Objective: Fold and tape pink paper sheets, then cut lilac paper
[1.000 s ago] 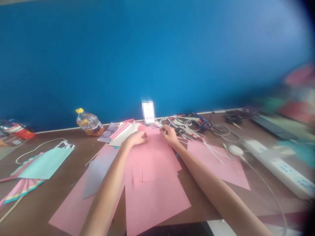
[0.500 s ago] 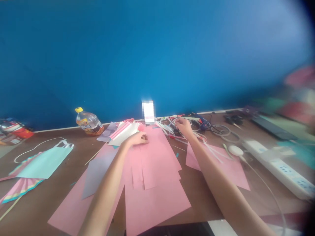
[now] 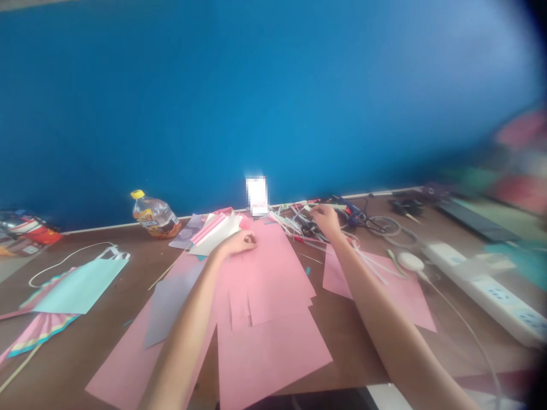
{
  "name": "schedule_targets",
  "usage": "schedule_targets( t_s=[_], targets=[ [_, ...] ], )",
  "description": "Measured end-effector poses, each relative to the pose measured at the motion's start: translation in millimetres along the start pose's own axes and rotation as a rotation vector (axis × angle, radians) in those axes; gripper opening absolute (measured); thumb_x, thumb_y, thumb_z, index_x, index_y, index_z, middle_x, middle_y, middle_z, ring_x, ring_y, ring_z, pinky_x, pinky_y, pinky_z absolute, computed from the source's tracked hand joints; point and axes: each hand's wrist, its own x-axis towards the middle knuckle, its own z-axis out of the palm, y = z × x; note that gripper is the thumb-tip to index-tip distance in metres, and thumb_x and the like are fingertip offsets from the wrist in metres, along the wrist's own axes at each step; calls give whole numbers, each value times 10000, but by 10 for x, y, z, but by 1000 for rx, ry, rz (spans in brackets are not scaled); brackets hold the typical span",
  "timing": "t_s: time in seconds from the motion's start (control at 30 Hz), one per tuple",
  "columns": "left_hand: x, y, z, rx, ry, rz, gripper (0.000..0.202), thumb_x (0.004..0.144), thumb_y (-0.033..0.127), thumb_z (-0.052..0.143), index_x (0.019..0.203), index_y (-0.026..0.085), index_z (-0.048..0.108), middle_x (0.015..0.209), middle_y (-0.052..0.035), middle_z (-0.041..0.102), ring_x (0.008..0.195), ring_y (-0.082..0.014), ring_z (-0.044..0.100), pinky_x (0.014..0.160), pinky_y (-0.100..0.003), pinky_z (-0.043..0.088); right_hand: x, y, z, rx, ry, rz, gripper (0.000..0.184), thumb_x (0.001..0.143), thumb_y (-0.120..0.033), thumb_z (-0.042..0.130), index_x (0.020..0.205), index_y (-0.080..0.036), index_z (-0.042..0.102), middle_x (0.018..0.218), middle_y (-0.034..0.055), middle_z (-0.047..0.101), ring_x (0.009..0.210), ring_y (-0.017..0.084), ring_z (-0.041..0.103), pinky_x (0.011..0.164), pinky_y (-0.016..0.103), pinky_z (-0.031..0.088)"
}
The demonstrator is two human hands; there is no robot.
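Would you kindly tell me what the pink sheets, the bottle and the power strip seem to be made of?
Pink sheets: matte paper or thin card, judging by their flatness and crisp edges. Bottle: probably clear, glossy plastic, as its body is see-through with highlights. Power strip: likely hard white plastic, from its straight, rigid-looking casing; blur leaves its finish open.

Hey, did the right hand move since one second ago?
Yes. The right hand has moved to the right, off the middle pink papers and nearer the white power strip, which stayed put.
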Motion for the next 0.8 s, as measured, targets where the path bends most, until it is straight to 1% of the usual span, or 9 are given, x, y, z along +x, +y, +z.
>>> schedule_targets(
  t_s=[0.17, 0.37, 0.5, 0.6, 0.67, 0.73, 0.8],
  targets=[
    [10, -5, 14, -13, 13, 5, 337, 691, 430, 719, 870, 168, 604, 625, 38, 530, 549, -113, 480, 536, -231, 335, -29, -74, -11, 4, -20, 2, 235, 675, -272, 508, 791, -190, 696, 687, 28, 671, 641, 191, 561, 688, 315, 412],
    [-4, 19, 22, -20, 13, 0, 368, 685, 452, 728, 872, 163, 599, 621, 42, 515, 546, -109, 472, 536, -229, 334, -4, -81, -111, 85, 78, 44, 237, 666, -267, 510, 779, -179, 699, 693, 37, 678, 629, 189, 565, 636, 301, 409],
    [-12, 20, 19, -6, 2, 4, 383, 685, 467, 732, 876, 164, 597, 618, 47, 501, 525, -99, 443, 528, -230, 321, 19, -41, -201, 45, 129, 85, 237, 656, -238, 515, 784, -187, 708, 747, 47, 703, 689, 202, 594, 678, 306, 429],
    [-11, 9, 18, -13, 9, 10, 399, 674, 474, 746, 877, 166, 594, 617, 53, 487, 521, -94, 429, 530, -230, 320, 42, 7, -299, -21, 201, 112, 273, 640, -199, 515, 821, -188, 718, 812, 68, 719, 760, 221, 616, 742, 323, 446],
    [-8, -1, 19, -16, 9, 9, 404, 672, 476, 749, 879, 166, 594, 618, 55, 481, 520, -91, 422, 532, -229, 319, 56, 31, -386, -82, 267, 167, 317, 616, -163, 517, 855, -189, 724, 841, 88, 719, 805, 243, 629, 782, 347, 457],
    [-1, -12, 21, -10, 8, 6, 405, 673, 477, 749, 883, 166, 595, 622, 55, 481, 519, -90, 416, 534, -229, 318, 62, 36, -477, -151, 322, 272, 341, 611, -147, 532, 887, -189, 728, 871, 125, 709, 847, 278, 634, 814, 394, 462],
    [5, -22, 24, -2, 6, 4, 404, 680, 478, 743, 891, 166, 594, 628, 53, 485, 518, -89, 414, 537, -230, 318, 56, 23, -548, -200, 335, 361, 323, 633, -163, 557, 907, -187, 727, 898, 160, 695, 868, 309, 633, 825, 438, 464]
  ],
)
